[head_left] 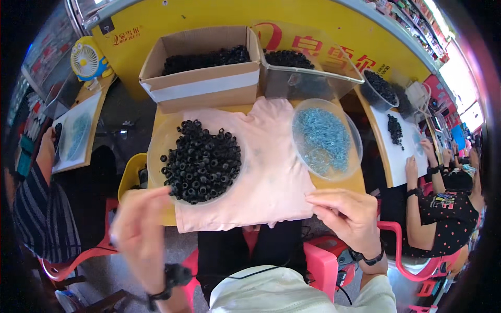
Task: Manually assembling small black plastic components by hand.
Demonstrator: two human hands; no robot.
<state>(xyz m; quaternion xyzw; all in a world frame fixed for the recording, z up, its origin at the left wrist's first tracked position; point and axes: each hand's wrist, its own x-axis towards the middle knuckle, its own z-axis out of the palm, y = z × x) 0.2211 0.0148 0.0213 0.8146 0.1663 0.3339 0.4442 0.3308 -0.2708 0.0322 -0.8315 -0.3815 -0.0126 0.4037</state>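
My left hand (138, 224) is smeared by motion at the near left edge of a clear shallow tub (154, 151). Small black ring-like parts with holes (203, 161) are heaped in that tub. Whether the left fingers hold anything is hidden by the blur. On the other side, my right hand (349, 216) hovers by the table's near right edge, thumb and forefinger pinched together; anything between them is too small to make out. Beyond it stands a clear round tub (357, 148) of tiny bluish see-through pieces (323, 135). A pale pink cloth (269, 182) lies under and between the tubs.
Behind the tubs stand a cardboard box (201, 89) and a clear plastic bin (300, 83), both with black parts inside. Pink chairs (321, 266) surround the wooden table (357, 180). People work at side tables left and right. A yellow bucket (130, 175) sits at the left.
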